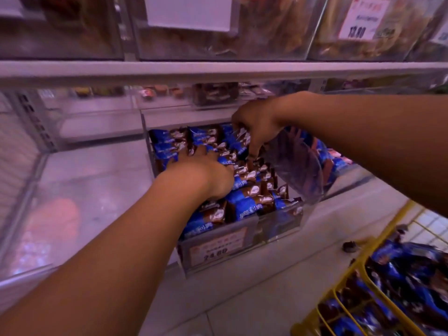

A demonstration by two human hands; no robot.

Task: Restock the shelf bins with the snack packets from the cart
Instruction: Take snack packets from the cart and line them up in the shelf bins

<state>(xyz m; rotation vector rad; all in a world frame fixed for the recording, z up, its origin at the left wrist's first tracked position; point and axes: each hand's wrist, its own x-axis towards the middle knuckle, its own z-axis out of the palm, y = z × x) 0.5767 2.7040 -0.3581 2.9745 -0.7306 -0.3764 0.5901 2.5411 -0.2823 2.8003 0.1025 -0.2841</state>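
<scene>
A clear plastic shelf bin (281,224) on the lower shelf is packed with blue and brown snack packets (244,202). My left hand (203,173) lies palm down on the packets in the middle of the bin, fingers spread and pressing on them. My right hand (254,127) reaches in from the right at the back of the bin, fingers pointing down among the packets and pinching one. More of the same packets lie in the yellow wire cart (344,284) at the lower right.
The bin's clear hinged lid (303,170) stands open to the right of my right hand. A price tag (218,246) is on the bin's front. An empty clear bin (80,180) sits to the left. Upper shelf bins (218,40) hold other snacks.
</scene>
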